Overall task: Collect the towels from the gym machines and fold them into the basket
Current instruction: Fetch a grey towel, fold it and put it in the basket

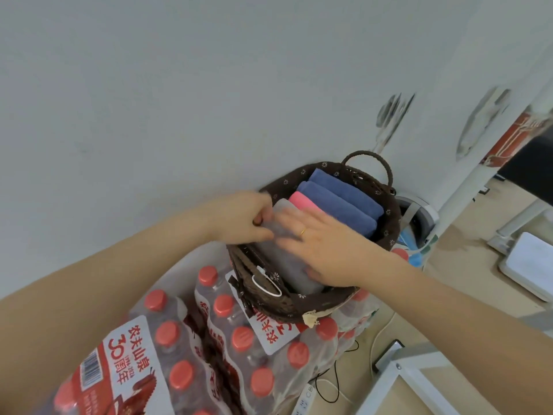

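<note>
Against basket rim (389,205), grey towel (281,259).

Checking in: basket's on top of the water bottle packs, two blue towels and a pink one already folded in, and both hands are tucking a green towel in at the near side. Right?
Not quite: the towel being tucked in is grey, not green, as the head view shows. Otherwise right: the basket sits on the water bottle packs, with two blue towels and a pink towel folded inside, and the left hand and right hand are on the grey one at the near side.
</note>
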`<state>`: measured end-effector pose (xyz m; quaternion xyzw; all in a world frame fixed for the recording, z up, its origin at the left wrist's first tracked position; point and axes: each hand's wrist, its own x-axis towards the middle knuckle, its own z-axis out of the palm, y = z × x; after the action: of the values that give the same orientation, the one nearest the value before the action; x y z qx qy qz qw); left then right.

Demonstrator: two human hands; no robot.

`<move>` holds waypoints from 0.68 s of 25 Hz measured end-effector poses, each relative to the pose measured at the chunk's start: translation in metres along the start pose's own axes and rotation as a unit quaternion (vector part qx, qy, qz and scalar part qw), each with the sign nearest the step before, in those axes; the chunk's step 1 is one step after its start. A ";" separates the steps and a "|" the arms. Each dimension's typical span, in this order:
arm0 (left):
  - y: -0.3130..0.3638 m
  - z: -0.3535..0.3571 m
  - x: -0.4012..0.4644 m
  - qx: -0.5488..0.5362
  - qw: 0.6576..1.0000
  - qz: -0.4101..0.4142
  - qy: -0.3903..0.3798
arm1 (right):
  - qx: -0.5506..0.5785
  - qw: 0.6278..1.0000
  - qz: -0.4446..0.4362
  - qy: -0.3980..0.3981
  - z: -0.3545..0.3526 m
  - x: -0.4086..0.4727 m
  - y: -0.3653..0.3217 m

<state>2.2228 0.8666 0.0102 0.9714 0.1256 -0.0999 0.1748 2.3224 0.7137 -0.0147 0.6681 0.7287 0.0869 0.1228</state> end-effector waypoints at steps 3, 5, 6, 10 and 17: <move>0.012 -0.003 -0.020 -0.084 0.975 0.005 -0.207 | 0.027 0.990 -0.069 -0.119 0.007 0.015 -0.007; 0.017 -0.003 -0.016 -0.076 0.955 -0.041 -0.283 | 0.009 0.989 -0.066 -0.130 0.017 0.021 -0.006; 0.017 -0.003 -0.012 -0.048 0.949 -0.060 -0.306 | -0.009 0.988 -0.066 -0.136 0.021 0.022 -0.004; 0.014 0.003 -0.001 0.026 0.935 -0.089 -0.343 | -0.050 0.984 -0.051 -0.164 0.034 0.015 0.006; -0.001 0.016 -0.038 -0.015 0.995 0.090 0.033 | 0.081 0.996 -0.035 0.032 0.010 0.013 0.001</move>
<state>2.1844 0.8541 0.0043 0.9788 0.0445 -0.0495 0.1936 2.3248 0.7261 -0.0249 0.6465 0.7601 0.0450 0.0477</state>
